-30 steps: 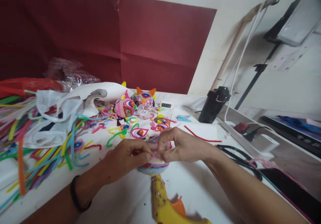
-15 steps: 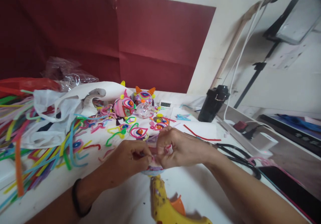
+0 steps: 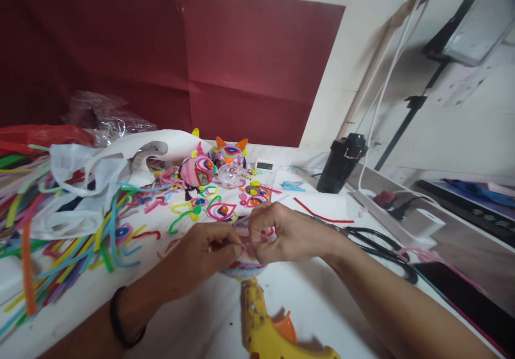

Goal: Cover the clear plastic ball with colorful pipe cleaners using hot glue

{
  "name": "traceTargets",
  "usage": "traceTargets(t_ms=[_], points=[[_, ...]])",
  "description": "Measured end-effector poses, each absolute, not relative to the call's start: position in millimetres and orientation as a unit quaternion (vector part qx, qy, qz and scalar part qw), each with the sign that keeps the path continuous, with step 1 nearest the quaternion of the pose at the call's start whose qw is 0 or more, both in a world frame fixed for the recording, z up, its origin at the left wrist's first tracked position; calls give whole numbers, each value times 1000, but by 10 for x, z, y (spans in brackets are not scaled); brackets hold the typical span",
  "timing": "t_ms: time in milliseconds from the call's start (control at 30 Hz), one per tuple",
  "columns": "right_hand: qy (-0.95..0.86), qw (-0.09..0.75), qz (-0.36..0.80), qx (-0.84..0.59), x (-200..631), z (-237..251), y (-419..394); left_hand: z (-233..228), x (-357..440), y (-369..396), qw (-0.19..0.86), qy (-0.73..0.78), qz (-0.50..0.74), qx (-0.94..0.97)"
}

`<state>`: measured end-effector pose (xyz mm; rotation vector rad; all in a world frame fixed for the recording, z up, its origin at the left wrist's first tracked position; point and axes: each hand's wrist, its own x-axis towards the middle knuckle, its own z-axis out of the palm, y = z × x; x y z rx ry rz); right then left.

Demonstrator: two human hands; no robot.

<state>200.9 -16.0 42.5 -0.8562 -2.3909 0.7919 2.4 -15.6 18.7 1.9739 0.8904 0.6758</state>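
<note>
My left hand (image 3: 205, 254) and my right hand (image 3: 281, 233) meet at the middle of the white table (image 3: 322, 300). Both pinch a small round craft piece (image 3: 243, 268) wrapped in pink and blue pipe cleaner. Most of it is hidden under my fingers. A yellow glue gun (image 3: 265, 327) with an orange trigger lies just in front of it, nozzle towards my hands. Finished pipe-cleaner figures (image 3: 213, 163) with horns stand further back.
Loose coloured pipe cleaners (image 3: 60, 230) and white plastic bags (image 3: 92, 182) cover the left side. Black scissors (image 3: 378, 246) lie to the right, with a black bottle (image 3: 341, 166), a small digital timer (image 3: 264, 166) and a white power strip (image 3: 402, 222) behind.
Both hands stay on the craft piece with only small finger movements. The view has shifted slightly.
</note>
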Motion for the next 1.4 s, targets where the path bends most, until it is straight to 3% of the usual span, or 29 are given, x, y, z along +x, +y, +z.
traceTargets(t_ms=[400,1267,1400], points=[[-833,219,356,-364,2050,477,-180,177,1,-148,469,362,276,757],[-832,228,367,-348,2092,484,-141,157,-13,-158,518,339,285,732],[-822,257,372,-346,2063,511,-159,207,-23,-171,454,351,310,758]])
